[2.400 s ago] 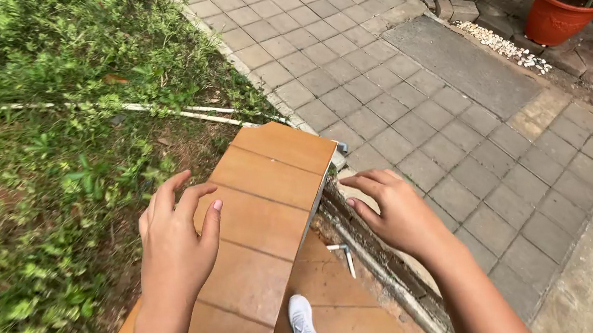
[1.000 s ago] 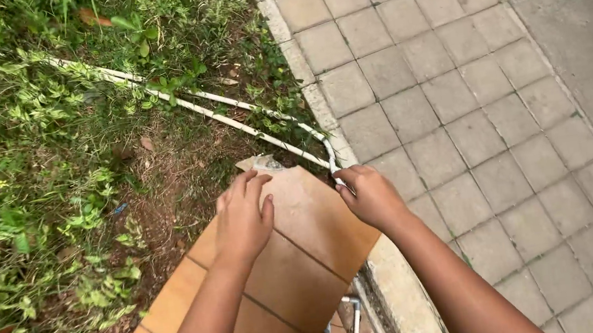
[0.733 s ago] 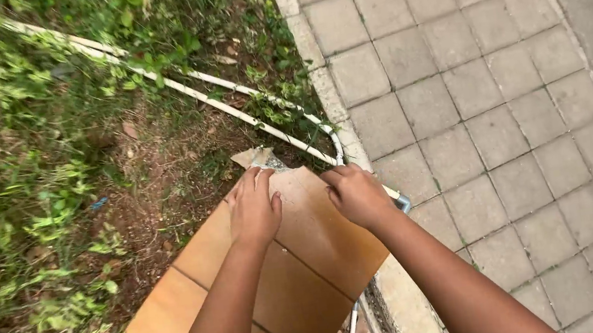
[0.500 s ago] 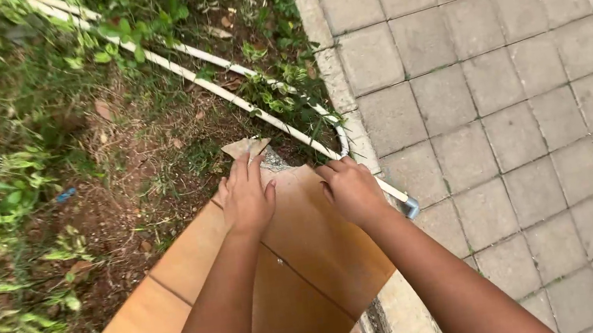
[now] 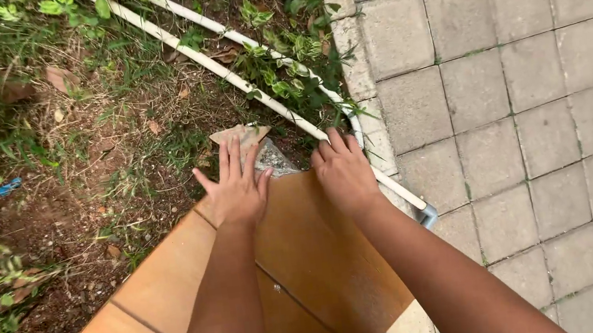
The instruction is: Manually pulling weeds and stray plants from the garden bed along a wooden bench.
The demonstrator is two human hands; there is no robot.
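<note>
Orange tiled ledge [image 5: 154, 300], white pipe [image 5: 256, 91]

Both forearms rise from bottom centre; left hand [image 5: 237, 188] flat, fingers spread; right hand [image 5: 344, 173] palm-down, fingers together.

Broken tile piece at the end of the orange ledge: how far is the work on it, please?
Done: both hands are at the far end of the orange ledge. In hand: the left hand seems to touch the broken tile piece; the right hand rests on the ledge. Left: the piece lies ungripped beside crumpled clear plastic.
</note>
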